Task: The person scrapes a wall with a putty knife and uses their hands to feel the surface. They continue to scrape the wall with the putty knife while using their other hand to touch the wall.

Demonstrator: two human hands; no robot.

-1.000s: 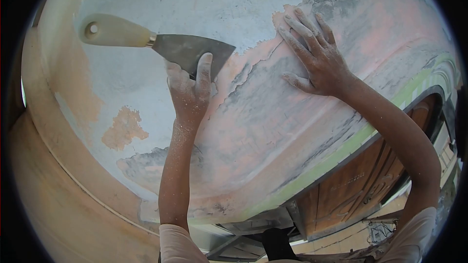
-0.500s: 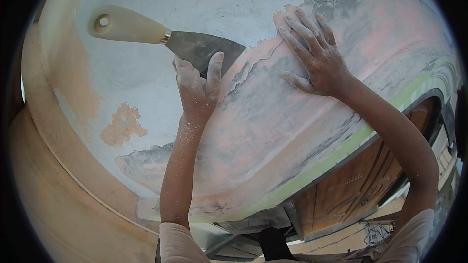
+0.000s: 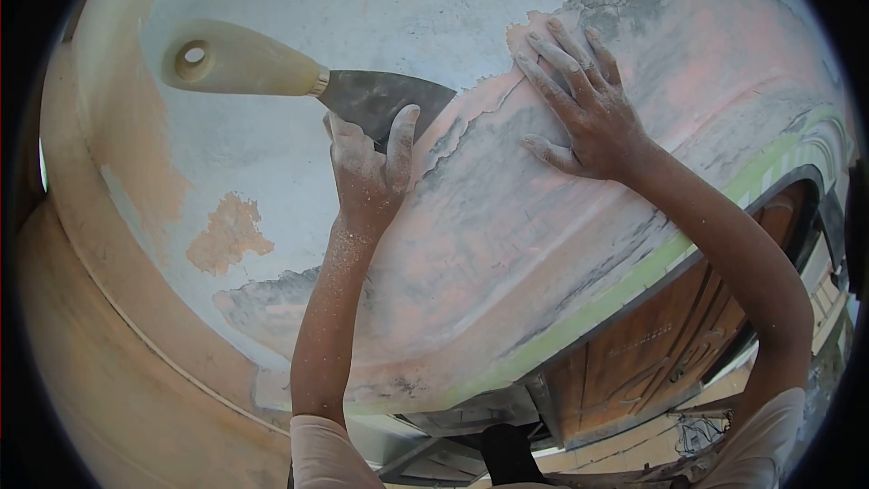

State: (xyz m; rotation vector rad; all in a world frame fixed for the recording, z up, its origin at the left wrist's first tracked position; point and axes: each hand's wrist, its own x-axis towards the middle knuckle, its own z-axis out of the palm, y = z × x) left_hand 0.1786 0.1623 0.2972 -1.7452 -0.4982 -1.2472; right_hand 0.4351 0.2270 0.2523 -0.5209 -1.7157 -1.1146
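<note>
My left hand (image 3: 369, 158), dusted white, grips the metal blade of a putty knife (image 3: 385, 100) between thumb and fingers. The knife's pale handle (image 3: 253, 62), with a round hole in its end, points left. The blade's tip touches the ragged edge of the peeling paint. My right hand (image 3: 584, 109) lies with its fingers spread on the bare pinkish-grey patch (image 3: 507, 208), right of the blade. Flaking paint edges run between the two hands.
White-blue painted surface (image 3: 290, 145) surrounds a small peach bare spot (image 3: 230, 234). A green painted band (image 3: 579, 317) borders the lower right. Below it are a wooden door (image 3: 652, 353) and a tangle of wires (image 3: 704, 433). A tan wall curves along the left.
The putty knife's handle has tilted slightly lower and to the right. My left hand has shifted down a little with the blade. My right hand is almost unmoved.
</note>
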